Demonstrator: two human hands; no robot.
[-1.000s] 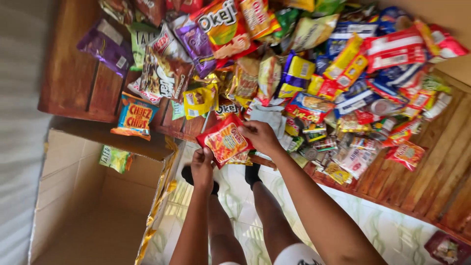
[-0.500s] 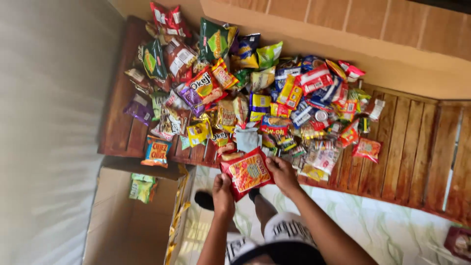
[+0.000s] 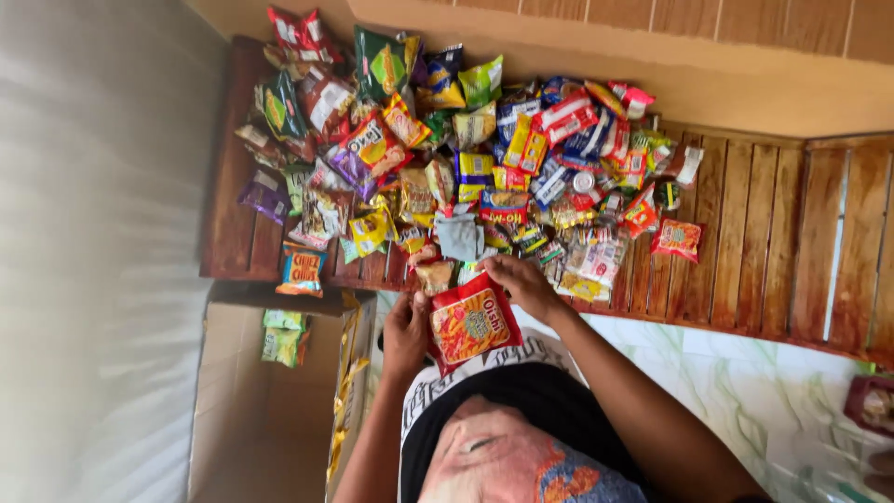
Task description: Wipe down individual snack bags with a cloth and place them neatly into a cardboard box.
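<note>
- Since a second ago the red packet point(image 3: 470, 323) has come off the pile toward the body.
- Left hand point(image 3: 407, 328) and right hand point(image 3: 518, 282) both pinch its edges; it hangs between them, off the table point(image 3: 745, 251).
- Best gripped by the seams, flat.
- One packet held; two green packets point(image 3: 282, 337) in one box point(image 3: 261, 410) left of the hands; dozens on the pile, uncountable.

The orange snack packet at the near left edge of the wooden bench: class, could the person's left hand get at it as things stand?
Probably not at once. The left hand grips the red snack packet together with the right hand. The orange snack packet lies uncovered at the bench edge, so the way is free once that hand lets go.
</note>
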